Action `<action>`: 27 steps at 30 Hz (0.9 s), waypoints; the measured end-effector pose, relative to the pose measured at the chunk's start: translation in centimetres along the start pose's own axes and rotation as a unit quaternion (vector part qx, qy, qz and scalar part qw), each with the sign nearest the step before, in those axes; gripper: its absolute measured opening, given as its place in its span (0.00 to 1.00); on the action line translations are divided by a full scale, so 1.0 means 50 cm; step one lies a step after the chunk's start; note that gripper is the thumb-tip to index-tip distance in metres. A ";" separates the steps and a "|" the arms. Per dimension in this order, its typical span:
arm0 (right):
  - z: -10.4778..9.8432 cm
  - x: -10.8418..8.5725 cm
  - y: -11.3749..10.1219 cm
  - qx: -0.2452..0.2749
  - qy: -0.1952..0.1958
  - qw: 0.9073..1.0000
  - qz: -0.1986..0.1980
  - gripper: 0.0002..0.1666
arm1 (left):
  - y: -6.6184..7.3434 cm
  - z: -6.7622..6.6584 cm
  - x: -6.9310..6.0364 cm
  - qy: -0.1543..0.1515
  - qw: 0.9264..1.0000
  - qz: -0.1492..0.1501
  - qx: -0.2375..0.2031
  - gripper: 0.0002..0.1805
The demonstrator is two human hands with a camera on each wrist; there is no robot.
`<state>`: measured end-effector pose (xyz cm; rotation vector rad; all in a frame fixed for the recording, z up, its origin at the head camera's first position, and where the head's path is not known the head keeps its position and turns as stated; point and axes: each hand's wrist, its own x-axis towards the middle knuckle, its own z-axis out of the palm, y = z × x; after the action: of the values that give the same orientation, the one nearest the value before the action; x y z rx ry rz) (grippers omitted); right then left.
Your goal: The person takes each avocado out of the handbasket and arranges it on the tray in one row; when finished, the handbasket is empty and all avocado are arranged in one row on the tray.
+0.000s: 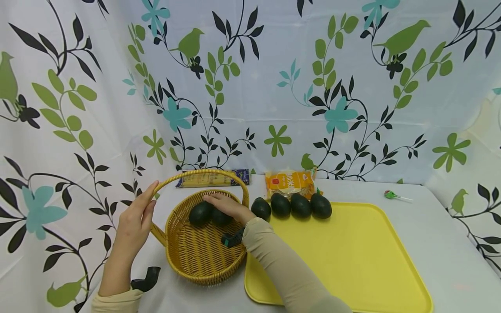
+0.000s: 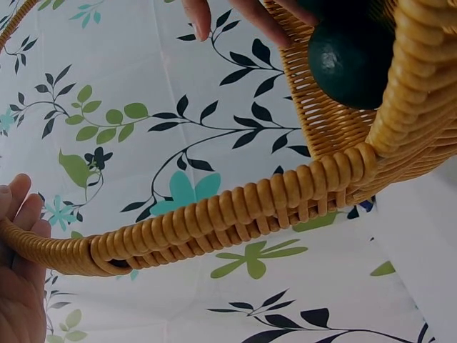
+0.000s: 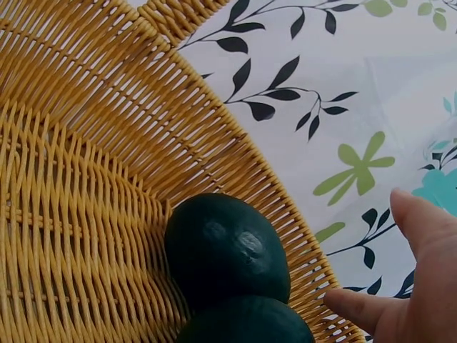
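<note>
The left hand's extended fingers touch the left of the golden, round wicker basket's arched handle; the nearer right hand, fingers apart, covers part of two dark-green, egg-shaped avocados inside, far side.

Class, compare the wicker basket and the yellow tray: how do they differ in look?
The wicker basket is round; the yellow tray is roughly rectangular. The basket is woven, the tray smooth. The basket has an arched handle; the tray shows none. Both look yellowish.
</note>
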<state>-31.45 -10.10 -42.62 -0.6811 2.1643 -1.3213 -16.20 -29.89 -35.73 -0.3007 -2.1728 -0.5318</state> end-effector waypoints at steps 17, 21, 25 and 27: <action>0.008 -0.001 0.019 -0.063 0.019 0.998 0.017 0.37 | -0.001 -0.002 0.001 -0.005 1.000 0.001 0.009 0.32; 0.011 -0.001 0.020 -0.071 0.018 0.997 0.018 0.38 | -0.002 -0.002 0.000 -0.007 1.000 -0.003 0.008 0.32; 0.012 0.000 0.022 -0.085 0.018 0.996 0.016 0.38 | -0.001 -0.001 0.000 -0.008 1.000 -0.008 0.008 0.33; 0.012 0.002 0.024 -0.088 0.017 0.996 0.014 0.38 | -0.001 -0.002 0.000 -0.008 1.000 -0.009 0.010 0.33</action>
<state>-31.28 -10.07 -43.94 -0.6966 2.3290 -1.1453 -16.16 -29.95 -35.69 -0.2752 -2.1961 -0.5191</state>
